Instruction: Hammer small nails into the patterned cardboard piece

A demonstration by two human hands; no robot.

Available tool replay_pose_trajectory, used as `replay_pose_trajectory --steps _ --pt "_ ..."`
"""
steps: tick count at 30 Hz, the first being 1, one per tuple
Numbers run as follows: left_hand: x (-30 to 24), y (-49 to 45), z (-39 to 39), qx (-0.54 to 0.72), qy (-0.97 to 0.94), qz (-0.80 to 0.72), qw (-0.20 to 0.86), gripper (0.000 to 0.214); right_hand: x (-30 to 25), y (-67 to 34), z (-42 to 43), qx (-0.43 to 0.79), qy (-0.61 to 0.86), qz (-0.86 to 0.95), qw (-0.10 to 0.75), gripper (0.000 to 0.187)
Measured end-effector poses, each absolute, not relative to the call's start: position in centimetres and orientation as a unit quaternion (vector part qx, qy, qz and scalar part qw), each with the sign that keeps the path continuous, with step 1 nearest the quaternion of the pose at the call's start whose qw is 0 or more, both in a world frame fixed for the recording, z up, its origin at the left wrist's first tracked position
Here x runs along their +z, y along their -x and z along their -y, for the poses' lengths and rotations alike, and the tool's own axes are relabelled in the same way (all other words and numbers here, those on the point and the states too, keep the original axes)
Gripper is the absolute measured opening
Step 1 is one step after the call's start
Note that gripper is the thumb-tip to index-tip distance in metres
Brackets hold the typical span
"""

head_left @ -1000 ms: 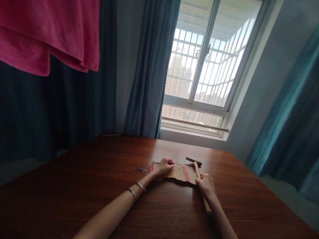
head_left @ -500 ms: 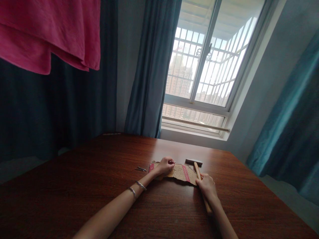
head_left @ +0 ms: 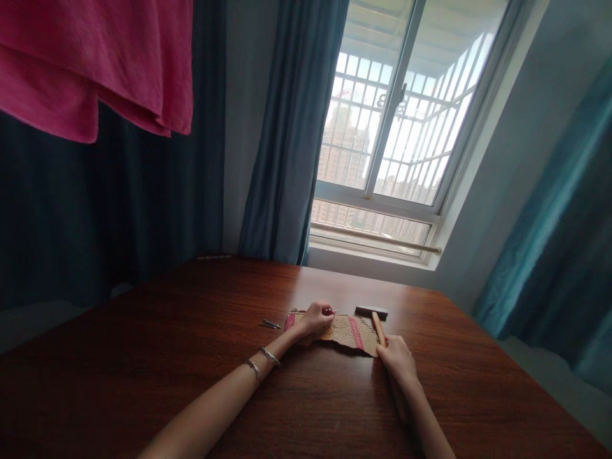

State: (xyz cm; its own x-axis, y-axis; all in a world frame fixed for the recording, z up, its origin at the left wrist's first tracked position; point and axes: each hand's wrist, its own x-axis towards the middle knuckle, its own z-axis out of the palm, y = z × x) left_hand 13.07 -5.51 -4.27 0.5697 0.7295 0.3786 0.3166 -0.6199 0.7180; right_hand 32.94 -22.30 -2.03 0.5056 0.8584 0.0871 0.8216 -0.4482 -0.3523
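Observation:
A tan sheet with pink bands and many small dark marks [head_left: 344, 329] lies on the table; its near edge is ragged, and I cannot tell whether it is leather or card. Over its left part, my left hand [head_left: 316, 320] is closed around a small dark red tool [head_left: 327, 312], mostly hidden by the fingers. At the sheet's right end, my right hand [head_left: 398, 360] grips the wooden handle of a hammer [head_left: 378, 326]. The hammer's dark head points away from me, just beyond the sheet's far right corner.
Thin metal tools [head_left: 270, 324] lie left of the sheet on the brown wooden table [head_left: 191, 357]. Beyond the table are a barred window [head_left: 382, 127] and blue curtains [head_left: 287, 146]. A pink cloth [head_left: 119, 64] hangs at upper left.
The hammer's handle has shifted slightly in my right hand, its near end now mostly behind the wrist. My left hand and the sheet have stayed in place.

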Motion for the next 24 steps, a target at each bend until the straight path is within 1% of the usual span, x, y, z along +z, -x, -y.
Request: replay_pose_trajectory --steps 2,5,8,11,13,15,17,21,24 --pt "-4.3 -13.0 5.5 0.343 -0.826 -0.300 0.332 0.020 -2.0 -32.9 22.3 0.030 0.857 0.487 0.169 0.034" --pt "-4.3 -12.9 5.5 0.353 -0.812 -0.274 0.375 0.045 -2.0 -32.9 22.1 -0.006 0.865 0.470 0.172 0.041" --pt "-3.8 -12.8 5.9 0.361 -0.807 -0.273 0.379 0.060 -2.1 -33.0 21.8 -0.014 0.856 0.474 0.207 0.046" --pt "-2.3 -13.0 6.3 0.365 -0.814 -0.261 0.370 0.068 -2.2 -33.0 21.6 -0.010 0.832 0.489 0.261 0.045" --pt "-0.8 -13.0 6.4 0.369 -0.811 -0.252 0.377 0.060 -2.1 -33.0 21.6 -0.008 0.818 0.496 0.290 0.042" --pt "0.8 -12.8 6.2 0.368 -0.802 -0.259 0.392 0.044 -1.9 -32.9 21.7 -0.007 0.809 0.499 0.310 0.039" --pt "2.1 -12.2 5.8 0.360 -0.786 -0.291 0.409 0.037 -1.7 -32.8 21.9 -0.004 0.802 0.502 0.324 0.036" --pt "2.9 -9.6 5.4 0.267 -0.750 -0.351 0.492 0.032 -1.5 -32.8 21.9 -0.001 0.794 0.507 0.335 0.033" --pt "2.4 -6.6 5.9 0.187 -0.747 -0.409 0.490 0.025 -1.6 -32.8 21.8 -0.003 0.788 0.515 0.338 0.032"
